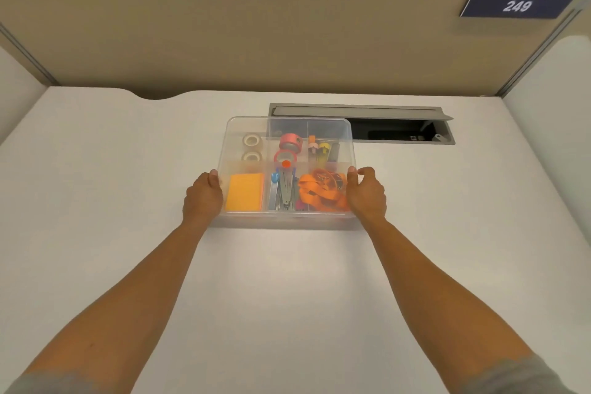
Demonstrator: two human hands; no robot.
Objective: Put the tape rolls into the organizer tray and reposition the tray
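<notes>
Both hands' fingers (pixel 213 175) gripping clear organizer tray (pixel 289 120) sides, white desk (pixel 128 169), open cable hatch (pixel 399 131), beige partition (pixel 224 41)

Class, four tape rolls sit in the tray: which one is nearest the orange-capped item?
The nearer pink tape roll, just behind the orange cap; the white rolls sit one compartment left.

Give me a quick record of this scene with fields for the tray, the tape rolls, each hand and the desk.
tray: clear organizer tray on the desk, far end by the open cable hatch
tape rolls: two white tape rolls in far-left compartment; two pink tape rolls in far-middle
left hand: gripping tray's left side
right hand: gripping tray's right side
desk: white
</notes>
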